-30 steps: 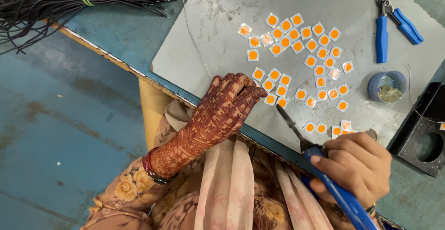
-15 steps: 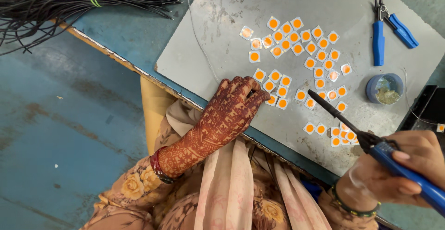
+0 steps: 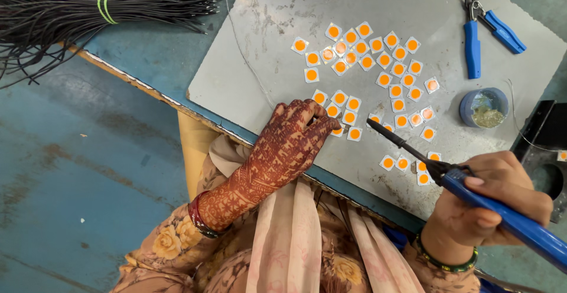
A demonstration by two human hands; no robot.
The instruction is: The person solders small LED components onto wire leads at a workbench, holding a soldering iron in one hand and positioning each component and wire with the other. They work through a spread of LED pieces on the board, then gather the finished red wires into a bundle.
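The work stood at soldering: the right hand gripped a blue-handled soldering iron, its fingers wrapped round the handle and its dark tip aimed toward ten o'clock at the small square white chips with orange centres scattered over the grey metal plate on the worktop. The left hand held nothing, its fingers curled and pressing on chips at the plate's near edge. Touching the tip to a pinned chip looked to call for a steady aim. Roughly forty chips lay there, with one pair of blue-handled pliers at one o'clock, one round blue tin and one bundle of black wires at ten o'clock.
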